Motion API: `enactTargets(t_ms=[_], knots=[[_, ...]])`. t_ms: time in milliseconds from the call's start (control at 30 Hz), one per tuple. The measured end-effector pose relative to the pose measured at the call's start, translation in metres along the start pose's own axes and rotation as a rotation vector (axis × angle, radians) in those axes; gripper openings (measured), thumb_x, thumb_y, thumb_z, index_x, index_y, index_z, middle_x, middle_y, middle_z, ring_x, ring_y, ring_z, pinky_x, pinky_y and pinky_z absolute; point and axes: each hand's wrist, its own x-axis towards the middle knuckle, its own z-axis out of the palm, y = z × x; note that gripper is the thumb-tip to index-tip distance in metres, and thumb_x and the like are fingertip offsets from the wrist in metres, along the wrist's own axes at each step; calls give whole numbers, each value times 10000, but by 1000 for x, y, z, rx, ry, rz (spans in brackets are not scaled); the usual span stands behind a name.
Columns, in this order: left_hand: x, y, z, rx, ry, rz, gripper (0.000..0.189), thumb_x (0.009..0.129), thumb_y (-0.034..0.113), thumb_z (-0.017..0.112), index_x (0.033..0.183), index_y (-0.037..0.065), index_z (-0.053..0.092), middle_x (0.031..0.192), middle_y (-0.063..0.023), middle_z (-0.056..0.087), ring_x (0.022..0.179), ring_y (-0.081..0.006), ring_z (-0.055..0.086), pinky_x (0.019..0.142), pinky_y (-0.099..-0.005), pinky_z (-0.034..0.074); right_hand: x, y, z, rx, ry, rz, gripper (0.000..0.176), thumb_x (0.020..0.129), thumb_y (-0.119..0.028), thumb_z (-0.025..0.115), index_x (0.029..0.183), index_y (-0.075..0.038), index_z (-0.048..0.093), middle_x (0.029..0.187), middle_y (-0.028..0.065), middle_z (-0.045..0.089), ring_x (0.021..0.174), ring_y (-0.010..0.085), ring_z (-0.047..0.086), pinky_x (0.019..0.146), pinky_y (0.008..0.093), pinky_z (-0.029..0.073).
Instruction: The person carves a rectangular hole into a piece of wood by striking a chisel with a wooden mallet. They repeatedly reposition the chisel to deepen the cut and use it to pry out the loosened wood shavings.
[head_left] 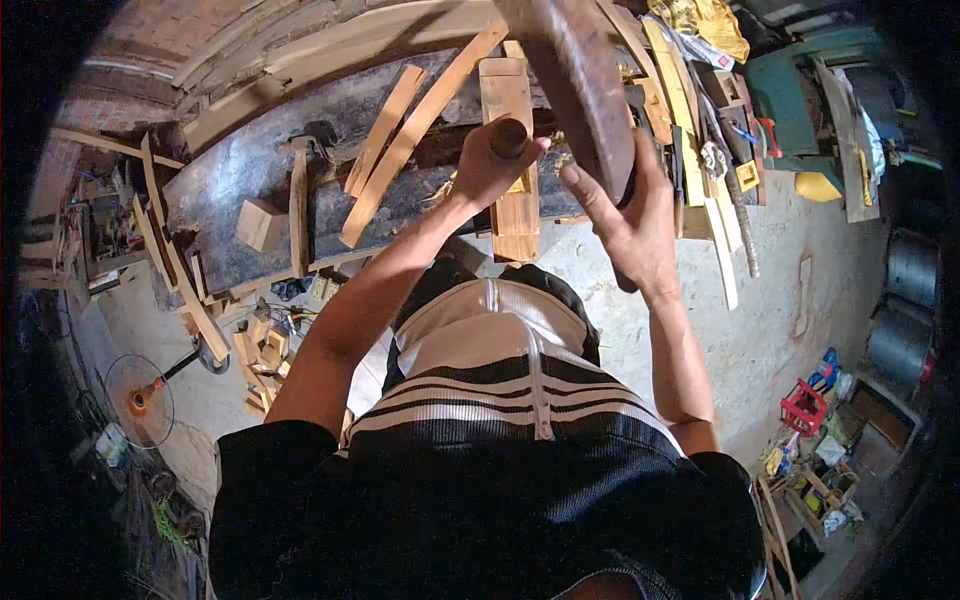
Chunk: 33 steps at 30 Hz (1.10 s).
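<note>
My left hand (485, 172) grips the round handle (508, 137) on the wooden plane (517, 225), axis 12–6; right hand (628, 218) at 3 o'clock clasps dark plank (580, 80).

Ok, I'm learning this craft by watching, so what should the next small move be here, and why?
Probably a short, controlled tap: bring the dark wooden piece in the right hand down on the dark handle that the left hand grips over the pale wooden block on the workbench. The piece is held up, blurred, close to the handle's exposed round end.
</note>
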Motion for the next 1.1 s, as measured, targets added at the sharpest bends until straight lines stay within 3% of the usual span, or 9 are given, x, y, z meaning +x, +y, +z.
enactTargets(t_ms=[133, 233, 467, 533, 600, 667, 733, 1000, 1100], knots=[[-8, 2, -1, -30, -52, 44, 263, 844, 250, 746, 836, 28, 605, 696, -35, 607, 658, -107, 541, 636, -292, 459, 6, -21, -1, -165, -3, -148, 518, 829, -358, 741, 1095, 2, 480, 771, 222, 670, 686, 372, 699, 599, 417, 539], [-16, -6, 4, -52, -50, -90, 263, 842, 191, 731, 1041, 33, 663, 960, -113, 719, 942, -174, 672, 825, -327, 526, 7, 7, 0, -510, -308, -58, 514, 835, -378, 717, 1112, -12, 487, 620, 193, 632, 597, 383, 669, 556, 457, 525], [-14, 3, -7, -59, -43, 61, 189, 824, 122, 709, 963, 12, 644, 825, -43, 707, 806, -101, 643, 768, -300, 515, 5, -21, 6, -231, -78, -160, 513, 841, -376, 713, 1105, -5, 476, 644, 230, 630, 610, 414, 658, 563, 461, 536], [-17, 7, -4, -65, 6, 111, 168, 812, 109, 715, 925, 13, 638, 766, -15, 674, 765, -120, 635, 758, -298, 514, 5, -4, 9, -484, -298, -16, 515, 840, -375, 713, 1107, -10, 466, 649, 249, 626, 622, 428, 657, 572, 481, 535], [-13, 3, 5, -203, 159, 58, 160, 806, 98, 719, 926, 12, 656, 774, -23, 686, 767, -131, 643, 774, -297, 517, 3, 11, 10, -512, -340, -1, 510, 840, -387, 707, 1088, -9, 473, 667, 254, 631, 661, 444, 659, 591, 488, 535], [-15, 6, 2, -1283, 214, -458, 135, 801, 76, 723, 901, 8, 663, 806, -25, 701, 735, -151, 648, 740, -321, 530, 0, 11, 11, -424, -313, 71, 526, 842, -395, 701, 1107, 4, 485, 700, 257, 642, 724, 460, 658, 633, 492, 535], [-17, -8, -10, -300, 156, -262, 113, 822, 126, 749, 823, 45, 671, 701, 7, 650, 626, -97, 609, 552, -289, 490, -10, 33, 15, -415, -272, 57, 571, 842, -415, 703, 1146, 23, 499, 726, 254, 650, 754, 443, 669, 666, 474, 533], [15, -17, -25, -521, 304, -240, 189, 824, 168, 765, 771, 64, 617, 693, 15, 624, 605, -76, 552, 567, -254, 419, -28, 49, 1, -209, -150, 313, 620, 863, -414, 698, 1209, 67, 515, 773, 188, 679, 706, 230, 674, 656, 346, 514], [11, -8, -19, -367, 208, -221, 131, 844, 72, 697, 829, 87, 568, 809, 8, 599, 701, -95, 553, 639, -275, 444, -36, 59, -4, -208, -167, 407, 640, 854, -406, 722, 1213, 72, 492, 701, 87, 598, 484, 117, 524, 431, 277, 429]])
